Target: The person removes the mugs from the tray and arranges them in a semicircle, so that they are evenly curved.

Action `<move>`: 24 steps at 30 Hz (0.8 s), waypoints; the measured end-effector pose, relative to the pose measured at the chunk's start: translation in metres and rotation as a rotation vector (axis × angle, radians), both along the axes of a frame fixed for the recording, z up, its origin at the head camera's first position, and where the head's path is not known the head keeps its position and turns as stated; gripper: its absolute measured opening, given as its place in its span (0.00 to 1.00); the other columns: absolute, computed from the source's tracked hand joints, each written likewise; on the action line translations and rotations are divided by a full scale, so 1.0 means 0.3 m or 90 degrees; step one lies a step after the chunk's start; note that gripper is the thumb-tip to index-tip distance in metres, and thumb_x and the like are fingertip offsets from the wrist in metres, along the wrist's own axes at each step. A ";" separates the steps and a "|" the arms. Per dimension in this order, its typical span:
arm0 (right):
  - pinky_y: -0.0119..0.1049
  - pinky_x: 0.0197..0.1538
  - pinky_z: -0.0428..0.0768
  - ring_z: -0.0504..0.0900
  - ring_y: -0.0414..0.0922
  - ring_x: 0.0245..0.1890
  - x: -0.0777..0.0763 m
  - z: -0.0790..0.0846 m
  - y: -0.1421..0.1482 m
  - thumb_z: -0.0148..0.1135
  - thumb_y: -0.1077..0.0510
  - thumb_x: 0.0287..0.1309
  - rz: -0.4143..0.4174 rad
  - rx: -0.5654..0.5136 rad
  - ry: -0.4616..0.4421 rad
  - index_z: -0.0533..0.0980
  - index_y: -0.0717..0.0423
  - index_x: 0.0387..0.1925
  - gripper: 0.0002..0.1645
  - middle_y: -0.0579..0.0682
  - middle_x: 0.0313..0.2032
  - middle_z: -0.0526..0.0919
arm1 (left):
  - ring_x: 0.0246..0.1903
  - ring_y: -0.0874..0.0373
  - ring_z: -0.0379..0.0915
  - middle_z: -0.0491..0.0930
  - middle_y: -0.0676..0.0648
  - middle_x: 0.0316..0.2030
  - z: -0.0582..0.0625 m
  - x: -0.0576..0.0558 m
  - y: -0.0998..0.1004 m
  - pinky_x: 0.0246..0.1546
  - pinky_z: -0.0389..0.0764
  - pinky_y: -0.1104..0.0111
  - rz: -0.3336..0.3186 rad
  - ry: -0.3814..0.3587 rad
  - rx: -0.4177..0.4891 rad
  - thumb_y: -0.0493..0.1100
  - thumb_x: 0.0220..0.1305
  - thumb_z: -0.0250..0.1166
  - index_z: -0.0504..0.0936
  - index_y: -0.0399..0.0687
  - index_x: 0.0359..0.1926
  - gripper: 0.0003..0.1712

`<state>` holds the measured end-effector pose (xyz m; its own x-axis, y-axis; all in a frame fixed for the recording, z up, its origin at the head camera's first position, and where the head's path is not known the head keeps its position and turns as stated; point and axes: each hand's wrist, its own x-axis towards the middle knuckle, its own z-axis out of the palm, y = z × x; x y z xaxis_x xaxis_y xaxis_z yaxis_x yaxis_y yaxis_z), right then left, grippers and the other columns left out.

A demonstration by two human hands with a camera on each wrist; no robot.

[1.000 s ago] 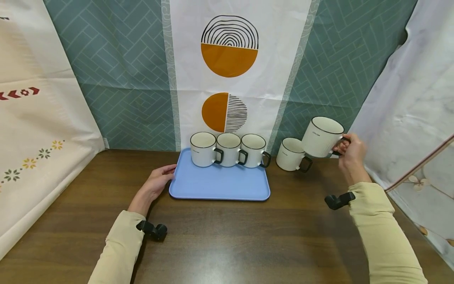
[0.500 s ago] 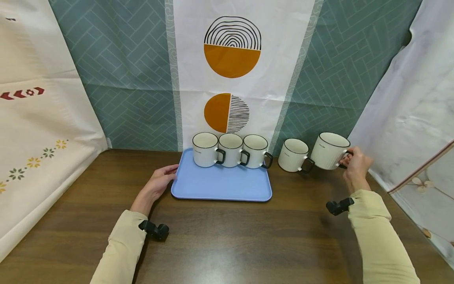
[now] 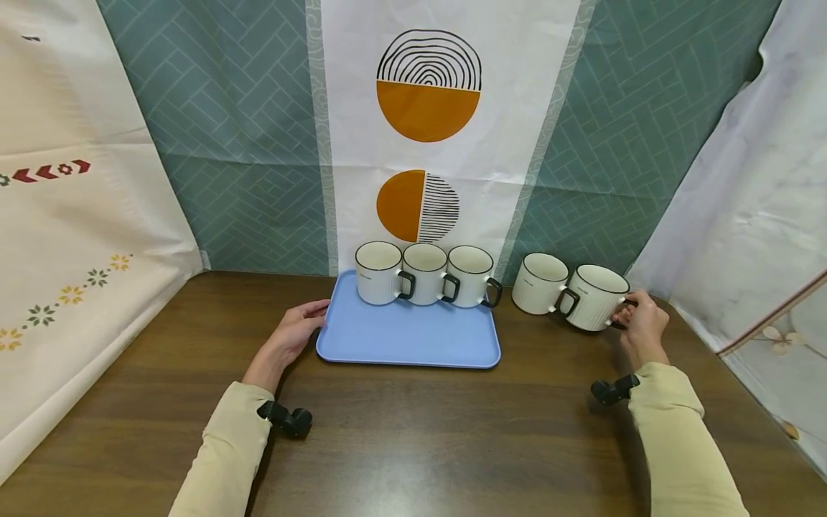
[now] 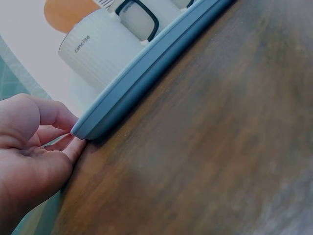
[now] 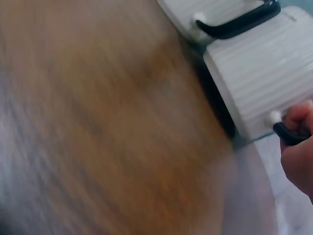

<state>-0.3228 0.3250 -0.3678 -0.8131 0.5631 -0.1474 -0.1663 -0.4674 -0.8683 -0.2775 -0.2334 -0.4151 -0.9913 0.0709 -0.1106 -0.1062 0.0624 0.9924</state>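
My right hand (image 3: 642, 327) grips the black handle of a white ribbed mug (image 3: 595, 300), which has a dark rim. In the right wrist view this mug (image 5: 266, 68) is tilted, its base close over the table, with fingers curled round the handle. Just left of it stands another such mug (image 3: 539, 286), whose handle overlaps the held one. A light blue tray (image 3: 407, 337) bears a row of 3 matching mugs along its back. At the tray's left edge my left hand (image 3: 291, 334) pinches the rim, as the left wrist view shows at the tray corner (image 4: 93, 127).
The brown wooden table (image 3: 413, 445) extends in front of the tray and mugs. Behind it hangs a green patterned cloth (image 3: 252, 143) with a white panel, close to the mugs. Pale cloths hang on the left (image 3: 77, 237) and right (image 3: 762, 237).
My right hand has brought the held mug down from above the table, to beside the standing mug at right. The left hand stays at the tray's edge; the view has shifted slightly.
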 end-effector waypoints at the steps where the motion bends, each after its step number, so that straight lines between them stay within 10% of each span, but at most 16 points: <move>1: 0.32 0.09 0.68 0.60 0.40 0.04 0.004 -0.003 0.004 0.46 0.70 0.56 0.015 0.002 0.004 0.65 0.59 0.07 0.22 0.45 0.05 0.59 | 0.68 0.41 0.51 0.54 0.27 0.68 -0.001 0.000 0.001 0.67 0.54 0.54 -0.001 0.000 -0.001 0.25 0.68 0.45 0.53 0.25 0.70 0.30; 10: 0.31 0.17 0.71 0.50 0.41 0.08 0.047 -0.033 0.041 0.30 0.69 0.62 0.264 0.072 0.091 0.60 0.56 0.06 0.29 0.43 0.06 0.59 | 0.68 0.41 0.51 0.54 0.27 0.68 -0.003 0.000 0.002 0.67 0.54 0.54 -0.005 0.002 -0.011 0.26 0.68 0.45 0.53 0.25 0.70 0.30; 24: 0.31 0.26 0.71 0.64 0.42 0.14 0.063 -0.025 0.021 0.35 0.68 0.67 0.320 0.126 0.082 0.64 0.59 0.10 0.27 0.46 0.12 0.65 | 0.68 0.41 0.50 0.54 0.28 0.68 -0.009 -0.008 -0.001 0.67 0.54 0.54 -0.007 0.003 -0.018 0.26 0.68 0.44 0.52 0.25 0.71 0.30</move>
